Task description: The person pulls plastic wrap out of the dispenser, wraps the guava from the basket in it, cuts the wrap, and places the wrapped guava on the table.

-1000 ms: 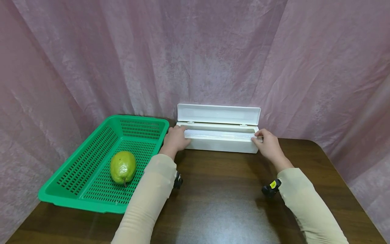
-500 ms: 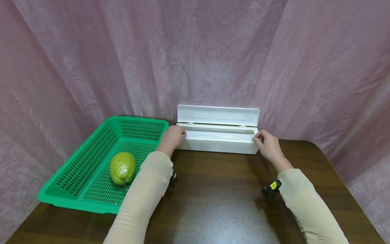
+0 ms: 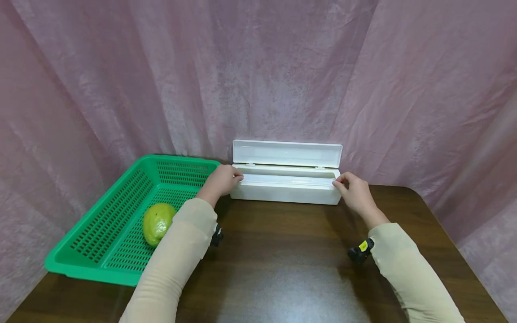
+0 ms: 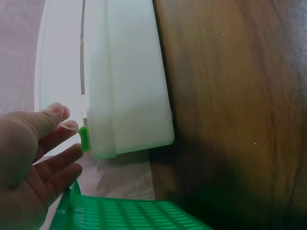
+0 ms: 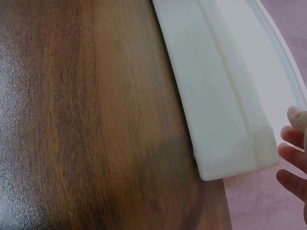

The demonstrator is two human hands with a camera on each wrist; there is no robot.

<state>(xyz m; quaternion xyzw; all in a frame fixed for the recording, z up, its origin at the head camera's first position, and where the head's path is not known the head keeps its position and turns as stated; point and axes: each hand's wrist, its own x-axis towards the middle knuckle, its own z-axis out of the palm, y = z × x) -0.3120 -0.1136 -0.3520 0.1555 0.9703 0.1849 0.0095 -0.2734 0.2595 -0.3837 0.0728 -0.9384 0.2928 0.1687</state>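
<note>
A white plastic wrap dispenser box (image 3: 282,194) stands against the curtain with its hinged lid (image 3: 286,154) raised. Along the inside lies a pale, glossy strip or roll (image 3: 288,180). My left hand (image 3: 221,180) is at the box's left end, fingers loosely bent. The left wrist view shows those fingertips (image 4: 73,152) beside a small green tab (image 4: 85,138) on the box end; whether they touch it I cannot tell. At the right end, my right hand (image 3: 355,193) has its fingertips (image 5: 287,152) by the rim, thumb apart from the fingers.
A green slotted basket (image 3: 101,197) stands left of the box, holding a yellow-green guava-like fruit (image 3: 156,223) partly behind my left sleeve. Brown wooden table (image 3: 278,251) lies in front. A pink curtain (image 3: 282,72) hangs behind.
My left hand has drawn back from over the box's front left corner, moving left to beside its end. The right hand stays at the right end. Box and fruit look unmoved on the table.
</note>
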